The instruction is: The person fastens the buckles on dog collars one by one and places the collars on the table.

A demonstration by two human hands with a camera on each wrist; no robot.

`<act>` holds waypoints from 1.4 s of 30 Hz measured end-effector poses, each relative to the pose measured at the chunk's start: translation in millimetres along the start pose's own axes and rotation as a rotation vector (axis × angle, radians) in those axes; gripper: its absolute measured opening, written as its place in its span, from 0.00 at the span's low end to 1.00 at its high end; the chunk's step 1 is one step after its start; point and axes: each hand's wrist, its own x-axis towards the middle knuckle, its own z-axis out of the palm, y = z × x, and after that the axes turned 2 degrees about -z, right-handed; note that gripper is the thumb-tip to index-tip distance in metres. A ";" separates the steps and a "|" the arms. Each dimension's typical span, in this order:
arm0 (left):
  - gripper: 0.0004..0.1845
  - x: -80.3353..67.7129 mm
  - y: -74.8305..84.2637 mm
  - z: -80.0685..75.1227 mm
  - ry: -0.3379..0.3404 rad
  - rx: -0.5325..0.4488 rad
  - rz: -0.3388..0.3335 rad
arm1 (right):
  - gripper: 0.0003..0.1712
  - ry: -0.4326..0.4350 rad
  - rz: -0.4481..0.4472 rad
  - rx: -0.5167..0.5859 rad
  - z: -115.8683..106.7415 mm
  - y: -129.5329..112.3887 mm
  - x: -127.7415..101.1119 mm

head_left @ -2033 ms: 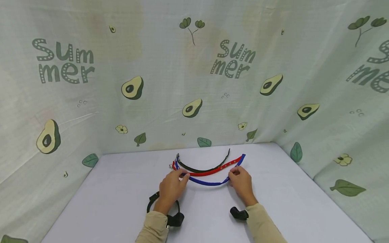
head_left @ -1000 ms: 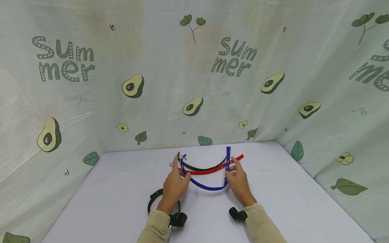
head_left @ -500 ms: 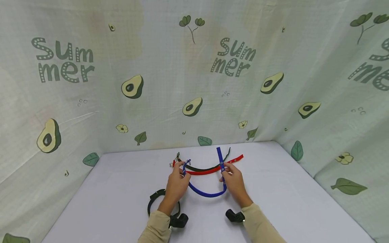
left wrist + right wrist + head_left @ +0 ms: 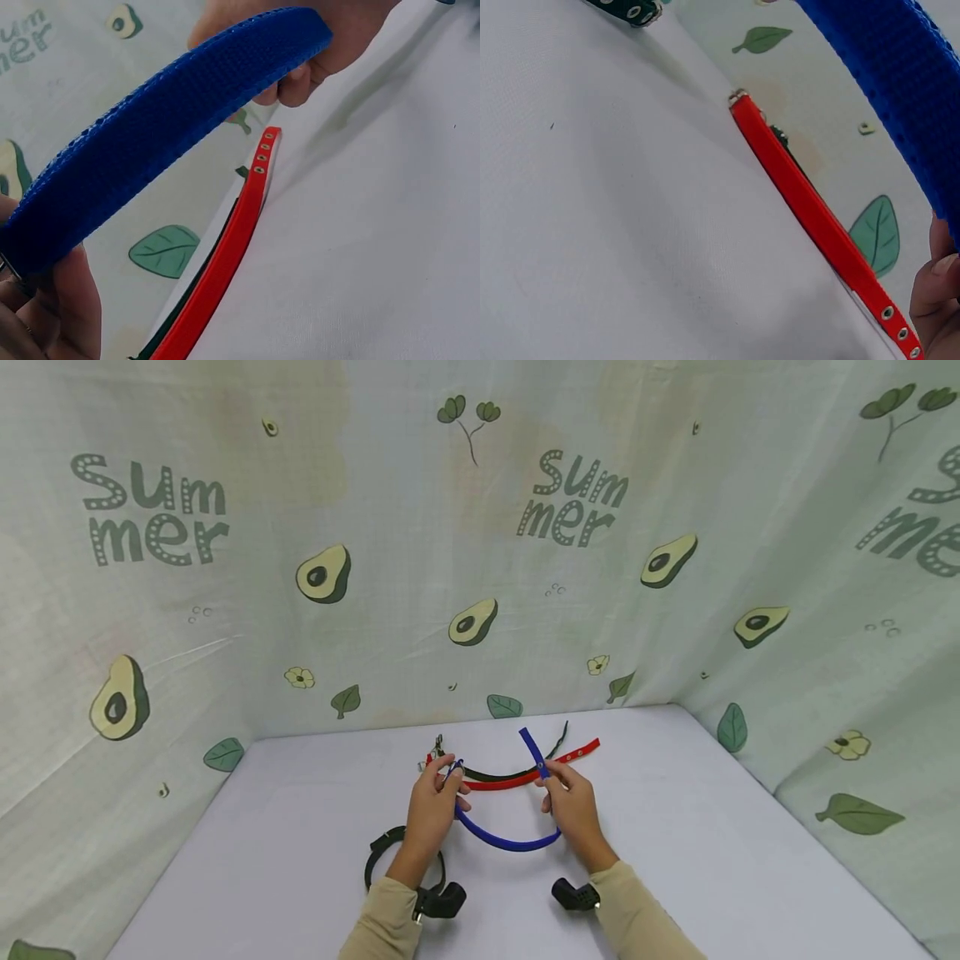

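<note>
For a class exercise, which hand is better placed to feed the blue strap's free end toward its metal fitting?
Probably the right hand: it holds the blue strap near its free end. The left hand grips it beside the metal fitting, so seems suited to steadying.

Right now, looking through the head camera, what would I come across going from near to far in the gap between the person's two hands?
Blue strap → red strap → dark green strap → printed cloth backdrop.
</note>
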 end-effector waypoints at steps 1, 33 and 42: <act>0.22 0.5 0.1 -0.9 -0.001 0.007 -0.009 | 0.17 0.003 -0.006 0.004 0.4 0.0 -0.2; 0.15 4.6 2.8 -9.5 0.133 -0.081 0.020 | 0.09 0.006 -0.056 0.061 6.5 -4.5 -5.6; 0.15 2.7 2.8 -8.8 0.073 -0.120 0.012 | 0.13 -0.014 -0.029 0.053 6.0 -4.9 -5.8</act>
